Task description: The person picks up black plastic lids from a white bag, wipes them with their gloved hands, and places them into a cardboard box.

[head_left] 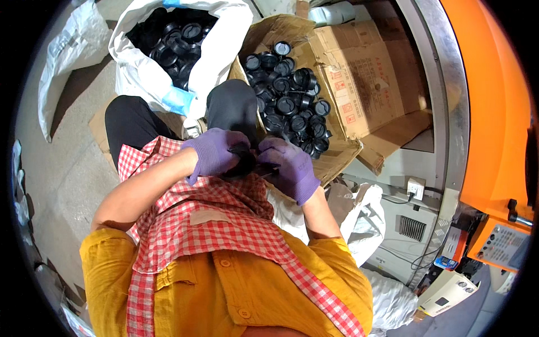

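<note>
A torn-edged brown cardboard box [339, 156] crowds the purple-gloved right hand [287, 167]; grey concrete floor [70, 180] spreads leftward. Above the lap, the purple-gloved left hand [216, 153] grasps a dark black, rounded part [242, 163], partly hidden; I cannot tell what the right's curled fingers grip.
</note>
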Action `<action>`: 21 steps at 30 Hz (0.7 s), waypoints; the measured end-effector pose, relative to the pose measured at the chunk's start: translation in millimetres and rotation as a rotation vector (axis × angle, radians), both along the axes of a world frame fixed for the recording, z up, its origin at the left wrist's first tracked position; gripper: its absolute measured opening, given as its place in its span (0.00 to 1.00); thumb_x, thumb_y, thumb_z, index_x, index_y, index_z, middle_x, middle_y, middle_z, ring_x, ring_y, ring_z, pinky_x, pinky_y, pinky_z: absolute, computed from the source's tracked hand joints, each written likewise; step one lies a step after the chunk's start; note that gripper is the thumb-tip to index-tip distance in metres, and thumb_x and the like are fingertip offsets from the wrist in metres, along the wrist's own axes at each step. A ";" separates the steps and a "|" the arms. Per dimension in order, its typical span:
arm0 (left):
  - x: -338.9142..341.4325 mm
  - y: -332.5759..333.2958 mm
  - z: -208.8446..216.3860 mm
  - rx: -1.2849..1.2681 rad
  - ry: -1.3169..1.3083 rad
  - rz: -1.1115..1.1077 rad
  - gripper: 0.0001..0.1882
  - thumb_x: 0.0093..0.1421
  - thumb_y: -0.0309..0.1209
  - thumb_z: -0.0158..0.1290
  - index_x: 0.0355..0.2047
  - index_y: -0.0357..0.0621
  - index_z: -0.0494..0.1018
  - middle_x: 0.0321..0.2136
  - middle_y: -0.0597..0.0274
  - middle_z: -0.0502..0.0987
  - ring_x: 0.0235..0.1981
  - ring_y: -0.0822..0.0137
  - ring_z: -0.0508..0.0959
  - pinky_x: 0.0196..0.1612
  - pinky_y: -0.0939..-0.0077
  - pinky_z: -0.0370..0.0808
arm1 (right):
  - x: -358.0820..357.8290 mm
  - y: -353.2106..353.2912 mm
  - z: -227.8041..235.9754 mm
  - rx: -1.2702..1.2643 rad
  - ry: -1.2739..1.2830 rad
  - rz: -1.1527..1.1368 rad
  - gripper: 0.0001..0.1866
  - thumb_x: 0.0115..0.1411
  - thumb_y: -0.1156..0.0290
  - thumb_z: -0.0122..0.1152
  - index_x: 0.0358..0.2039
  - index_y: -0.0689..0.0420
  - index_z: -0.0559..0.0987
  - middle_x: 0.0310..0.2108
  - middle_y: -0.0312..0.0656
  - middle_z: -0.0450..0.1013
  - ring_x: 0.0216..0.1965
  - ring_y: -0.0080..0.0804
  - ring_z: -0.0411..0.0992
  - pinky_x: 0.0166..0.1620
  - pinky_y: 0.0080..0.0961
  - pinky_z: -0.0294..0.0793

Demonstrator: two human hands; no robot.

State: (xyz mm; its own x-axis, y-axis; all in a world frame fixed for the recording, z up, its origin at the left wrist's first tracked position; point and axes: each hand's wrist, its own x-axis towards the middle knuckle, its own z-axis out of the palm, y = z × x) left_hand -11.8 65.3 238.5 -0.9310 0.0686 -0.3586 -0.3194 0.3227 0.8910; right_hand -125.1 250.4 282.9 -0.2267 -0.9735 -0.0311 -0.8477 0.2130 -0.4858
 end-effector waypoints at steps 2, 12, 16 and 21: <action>0.4 -1.2 7.4 0.032 -0.025 0.004 0.21 0.47 0.30 0.50 0.44 0.41 0.71 0.39 0.50 0.76 0.41 0.59 0.76 0.46 0.71 0.71 | 1.1 -3.5 -1.7 -0.110 -0.074 -0.007 0.12 0.42 0.73 0.68 0.29 0.54 0.77 0.32 0.43 0.73 0.35 0.42 0.72 0.35 0.30 0.73; 8.3 -8.5 14.5 -0.448 0.840 -0.334 0.12 0.49 0.30 0.51 0.36 0.43 0.73 0.30 0.57 0.76 0.37 0.58 0.77 0.38 0.67 0.74 | 18.7 5.4 -9.8 0.239 -0.892 -0.136 0.09 0.52 0.75 0.61 0.35 0.59 0.78 0.22 0.35 0.73 0.20 0.21 0.68 0.24 0.20 0.68; 25.1 -12.8 41.5 -0.433 0.959 -0.477 0.11 0.50 0.31 0.49 0.34 0.45 0.72 0.31 0.59 0.75 0.37 0.59 0.76 0.37 0.69 0.74 | 15.5 -0.2 21.2 0.674 -1.293 -0.230 0.08 0.52 0.74 0.61 0.35 0.60 0.78 0.21 0.34 0.72 0.19 0.17 0.66 0.21 0.17 0.65; 32.9 -17.4 69.5 -0.670 1.183 -0.552 0.09 0.51 0.30 0.48 0.34 0.45 0.72 0.33 0.61 0.73 0.37 0.61 0.75 0.39 0.68 0.74 | 12.8 11.3 4.8 0.714 -1.416 -0.099 0.10 0.52 0.73 0.61 0.35 0.62 0.77 0.23 0.35 0.73 0.23 0.17 0.69 0.22 0.17 0.68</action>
